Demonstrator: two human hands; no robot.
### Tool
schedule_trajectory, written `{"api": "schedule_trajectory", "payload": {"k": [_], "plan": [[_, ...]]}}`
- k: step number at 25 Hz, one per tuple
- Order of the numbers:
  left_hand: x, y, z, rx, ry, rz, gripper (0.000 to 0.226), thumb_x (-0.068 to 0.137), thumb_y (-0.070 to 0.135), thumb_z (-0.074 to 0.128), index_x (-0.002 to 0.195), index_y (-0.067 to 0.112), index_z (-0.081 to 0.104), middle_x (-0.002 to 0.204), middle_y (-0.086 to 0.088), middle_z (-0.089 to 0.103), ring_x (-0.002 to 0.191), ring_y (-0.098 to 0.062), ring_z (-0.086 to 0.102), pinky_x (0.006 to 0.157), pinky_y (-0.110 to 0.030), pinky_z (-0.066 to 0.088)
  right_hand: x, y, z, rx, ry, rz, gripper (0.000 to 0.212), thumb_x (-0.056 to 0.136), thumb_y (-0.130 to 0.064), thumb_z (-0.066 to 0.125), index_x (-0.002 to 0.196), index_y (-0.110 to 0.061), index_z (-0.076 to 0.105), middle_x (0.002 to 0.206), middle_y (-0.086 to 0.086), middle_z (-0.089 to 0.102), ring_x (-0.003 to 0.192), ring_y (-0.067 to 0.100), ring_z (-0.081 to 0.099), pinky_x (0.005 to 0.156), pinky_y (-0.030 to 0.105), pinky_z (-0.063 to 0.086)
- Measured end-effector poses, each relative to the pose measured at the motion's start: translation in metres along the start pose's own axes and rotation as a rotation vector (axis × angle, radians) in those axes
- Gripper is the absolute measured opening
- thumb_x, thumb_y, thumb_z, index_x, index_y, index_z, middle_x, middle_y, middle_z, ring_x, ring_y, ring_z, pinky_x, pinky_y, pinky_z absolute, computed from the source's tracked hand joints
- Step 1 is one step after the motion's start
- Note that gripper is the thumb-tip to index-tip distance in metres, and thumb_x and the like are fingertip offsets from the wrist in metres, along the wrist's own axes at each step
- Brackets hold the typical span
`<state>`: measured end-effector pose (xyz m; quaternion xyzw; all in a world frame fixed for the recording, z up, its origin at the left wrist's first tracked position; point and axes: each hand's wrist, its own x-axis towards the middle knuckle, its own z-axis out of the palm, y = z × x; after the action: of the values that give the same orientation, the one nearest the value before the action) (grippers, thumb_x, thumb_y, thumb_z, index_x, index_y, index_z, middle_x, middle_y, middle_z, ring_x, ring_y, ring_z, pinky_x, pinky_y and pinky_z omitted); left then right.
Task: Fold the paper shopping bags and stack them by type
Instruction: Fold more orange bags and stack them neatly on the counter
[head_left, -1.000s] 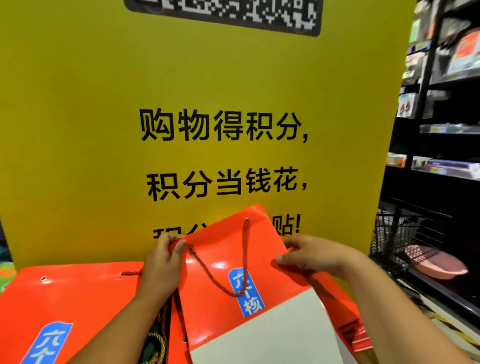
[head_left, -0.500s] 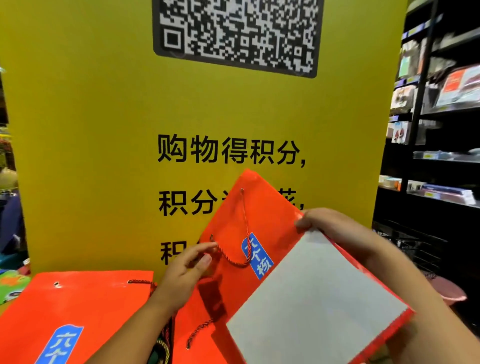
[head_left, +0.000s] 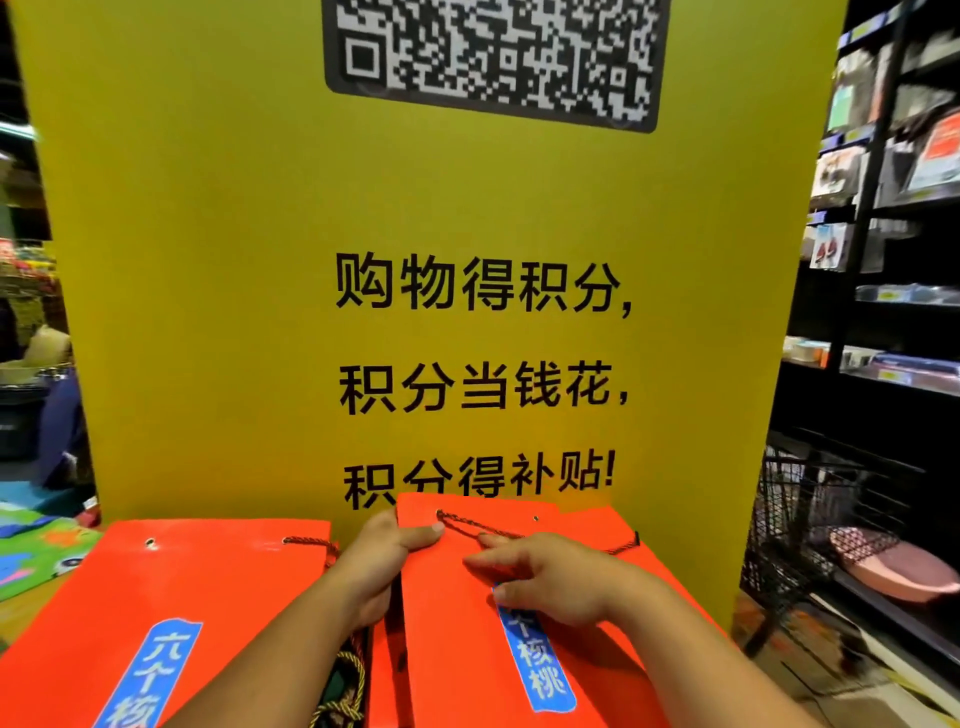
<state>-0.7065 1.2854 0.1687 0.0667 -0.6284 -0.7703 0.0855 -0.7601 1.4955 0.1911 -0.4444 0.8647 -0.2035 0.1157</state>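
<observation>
The bag (head_left: 457, 654) lies flat right under both hands, with its top end pointing away from the person. The left hand (head_left: 382, 566) is at the bag's left edge, near the top. Its thumb lies on top of the red paper and its other fingers go out of sight at the edge, so it pinches the bag there. The right hand (head_left: 550, 577) rests on the middle of the bag. Its fingers are straight and a little spread, and they press the paper down. The pointing finger reaches toward the cord (head_left: 470, 526), which lies just past the fingertips. A blue label (head_left: 543, 673) with white letters starts under the right palm and runs back along the wrist. More red paper (head_left: 592, 522) peeks out from below, just past the right hand.

A second bag (head_left: 156, 597), also red with a blue label, lies flat just left of the left arm. A gold cord (head_left: 353, 670) shows under the left wrist, between the two bags.

Behind both hands stands a big yellow sign (head_left: 234, 286) with black writing and a square code at the top. Far off to the right of the right hand are dark shelves (head_left: 909, 291) and a wire basket (head_left: 810, 519) with a pink thing (head_left: 893, 569) in it.
</observation>
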Motion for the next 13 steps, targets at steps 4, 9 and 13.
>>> {"api": "schedule_trajectory", "payload": {"k": [4, 9, 13], "plan": [[0.01, -0.001, -0.007, 0.089, 0.165, 0.07, 0.038, 0.082, -0.005, 0.073, 0.114, 0.012, 0.059, 0.102, -0.019, 0.072, 0.088, -0.035, 0.071, 0.079, -0.051, 0.058, 0.003, 0.015, -0.011, 0.174, 0.333, 0.069, 0.046, 0.09, -0.01, 0.069, 0.134, -0.025, 0.062, 0.107, -0.017, 0.069, 0.088, -0.015, 0.059, 0.085, 0.007, 0.044], [0.022, -0.003, -0.023, 0.351, 0.262, 0.193, 0.064, 0.067, 0.014, 0.086, 0.123, 0.025, 0.055, 0.116, -0.007, 0.068, 0.102, -0.026, 0.067, 0.092, -0.049, 0.053, 0.014, 0.051, -0.006, -0.225, 0.528, 0.185, 0.027, 0.09, -0.03, 0.068, 0.118, -0.033, 0.068, 0.1, -0.006, 0.051, 0.103, 0.015, 0.053, 0.086, 0.025, 0.04], [0.02, -0.007, -0.024, 1.118, 0.565, 0.4, 0.081, 0.073, 0.016, 0.081, 0.143, 0.029, 0.044, 0.136, -0.004, 0.048, 0.125, -0.028, 0.045, 0.102, -0.045, 0.04, 0.019, 0.066, 0.031, -0.257, 0.545, 0.125, 0.008, 0.097, -0.028, 0.056, 0.102, -0.033, 0.06, 0.106, -0.009, 0.055, 0.109, 0.018, 0.052, 0.088, 0.036, 0.042]]}}
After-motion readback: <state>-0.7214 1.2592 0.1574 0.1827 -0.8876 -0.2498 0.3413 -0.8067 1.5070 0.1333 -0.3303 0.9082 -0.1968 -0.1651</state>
